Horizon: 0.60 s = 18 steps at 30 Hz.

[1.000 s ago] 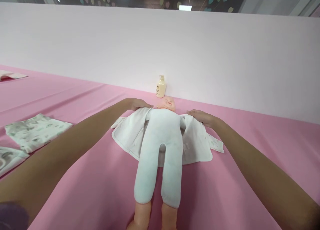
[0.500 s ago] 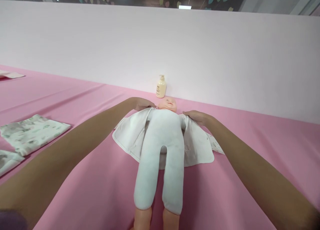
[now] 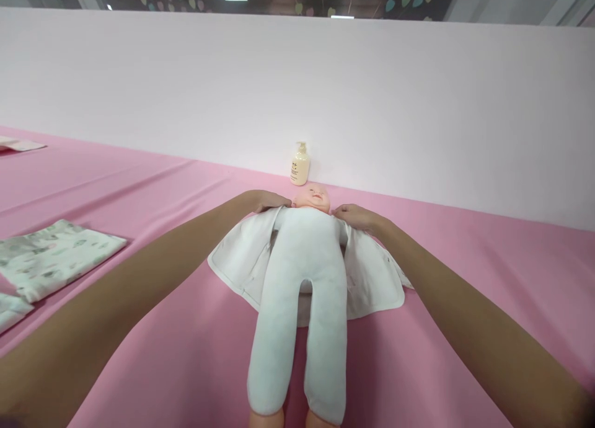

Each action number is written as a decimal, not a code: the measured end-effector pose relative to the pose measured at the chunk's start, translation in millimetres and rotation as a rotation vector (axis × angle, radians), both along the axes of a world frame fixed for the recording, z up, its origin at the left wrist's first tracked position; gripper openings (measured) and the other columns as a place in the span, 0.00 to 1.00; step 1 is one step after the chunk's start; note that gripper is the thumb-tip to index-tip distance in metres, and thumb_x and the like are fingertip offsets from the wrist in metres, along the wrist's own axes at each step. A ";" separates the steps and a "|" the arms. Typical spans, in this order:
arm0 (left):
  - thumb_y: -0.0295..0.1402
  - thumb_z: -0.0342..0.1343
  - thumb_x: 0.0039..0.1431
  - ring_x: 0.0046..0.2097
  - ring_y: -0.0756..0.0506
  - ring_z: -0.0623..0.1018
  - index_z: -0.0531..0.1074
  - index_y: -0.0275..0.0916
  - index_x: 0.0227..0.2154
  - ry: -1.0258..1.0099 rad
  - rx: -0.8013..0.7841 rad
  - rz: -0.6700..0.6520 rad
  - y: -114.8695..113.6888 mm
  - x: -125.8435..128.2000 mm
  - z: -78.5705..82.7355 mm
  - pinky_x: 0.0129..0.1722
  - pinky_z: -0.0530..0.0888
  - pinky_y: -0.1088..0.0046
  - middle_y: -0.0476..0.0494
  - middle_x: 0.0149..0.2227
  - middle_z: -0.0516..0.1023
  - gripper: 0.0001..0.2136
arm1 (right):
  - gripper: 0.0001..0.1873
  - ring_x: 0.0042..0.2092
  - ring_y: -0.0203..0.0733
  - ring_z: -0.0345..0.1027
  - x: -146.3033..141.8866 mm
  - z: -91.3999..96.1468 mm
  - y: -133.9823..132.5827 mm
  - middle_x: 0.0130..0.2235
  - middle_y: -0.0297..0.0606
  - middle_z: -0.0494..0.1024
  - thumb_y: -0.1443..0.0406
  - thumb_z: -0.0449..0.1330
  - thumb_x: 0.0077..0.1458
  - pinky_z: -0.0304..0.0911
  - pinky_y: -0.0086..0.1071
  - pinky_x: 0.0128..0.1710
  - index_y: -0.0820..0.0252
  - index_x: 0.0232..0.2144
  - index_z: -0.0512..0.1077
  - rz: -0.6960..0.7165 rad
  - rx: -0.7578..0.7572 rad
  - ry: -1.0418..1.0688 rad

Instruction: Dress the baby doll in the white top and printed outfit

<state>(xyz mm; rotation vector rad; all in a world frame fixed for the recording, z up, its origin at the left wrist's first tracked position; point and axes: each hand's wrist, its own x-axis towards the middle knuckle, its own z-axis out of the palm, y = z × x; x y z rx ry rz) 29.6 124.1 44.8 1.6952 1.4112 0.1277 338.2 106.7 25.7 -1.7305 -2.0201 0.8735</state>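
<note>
A baby doll (image 3: 307, 242) with a white cloth body lies on its back, head away from me. Under it and around its arms is an open white baby shirt (image 3: 244, 254), its two front panels spread to either side. My left hand (image 3: 272, 201) pinches the shirt's edge at the shoulder beside the doll's neck. On the other side, my right hand (image 3: 356, 217) has its fingers closed on the shirt near the opposite shoulder. Both sets of fingertips are partly hidden by cloth.
A cream pump bottle (image 3: 300, 166) stands behind the doll's head, near the white wall (image 3: 418, 118). Folded printed cloth (image 3: 65, 254) lies at left on the pink sheet (image 3: 186, 366), and a pale pink cloth (image 3: 18, 144) lies at the far left.
My right hand has moved left, closer to the doll's neck, drawing the shirt edge along. My left hand has shifted only slightly. The view has tilted a little.
</note>
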 end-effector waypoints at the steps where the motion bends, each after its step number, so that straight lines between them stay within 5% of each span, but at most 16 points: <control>1: 0.51 0.59 0.56 0.56 0.33 0.82 0.79 0.43 0.46 -0.009 -0.030 0.020 0.3 -0.5 -0.9 0.50 0.81 0.59 0.36 0.54 0.85 0.21 | 0.17 0.43 0.51 0.76 0.0 -2.5 -1.2 0.40 0.45 0.85 0.51 0.62 0.63 0.72 0.39 0.44 0.58 0.36 0.79 -0.016 0.019 0.002; 5: 0.49 0.57 0.56 0.54 0.35 0.83 0.79 0.43 0.45 -0.017 -0.005 0.053 3.1 0.6 -2.8 0.49 0.80 0.62 0.38 0.55 0.85 0.20 | 0.19 0.50 0.48 0.75 -7.9 -11.1 -10.0 0.50 0.46 0.84 0.53 0.52 0.71 0.68 0.37 0.51 0.59 0.43 0.77 -0.081 0.099 -0.007; 11: 0.63 0.57 0.55 0.54 0.30 0.82 0.79 0.42 0.45 0.212 0.189 0.139 2.9 -14.2 -7.1 0.50 0.77 0.58 0.32 0.56 0.83 0.29 | 0.19 0.51 0.51 0.74 -2.3 -7.2 -22.0 0.50 0.45 0.83 0.48 0.55 0.69 0.66 0.38 0.51 0.56 0.42 0.76 -0.141 0.160 -0.118; 15: 0.59 0.56 0.61 0.54 0.30 0.81 0.79 0.40 0.44 0.318 0.346 0.209 -14.5 -38.6 -20.2 0.52 0.75 0.58 0.31 0.55 0.83 0.26 | 0.18 0.47 0.55 0.75 24.3 -1.8 -35.3 0.45 0.48 0.84 0.51 0.57 0.67 0.66 0.42 0.50 0.57 0.36 0.76 -0.190 0.141 -0.216; 18: 0.52 0.51 0.68 0.55 0.32 0.80 0.75 0.41 0.50 0.297 0.552 0.332 -42.4 -52.4 -28.9 0.53 0.74 0.58 0.32 0.53 0.82 0.22 | 0.14 0.52 0.58 0.73 39.8 -3.0 -61.0 0.50 0.52 0.82 0.59 0.52 0.69 0.65 0.46 0.54 0.59 0.42 0.76 -0.265 0.260 -0.253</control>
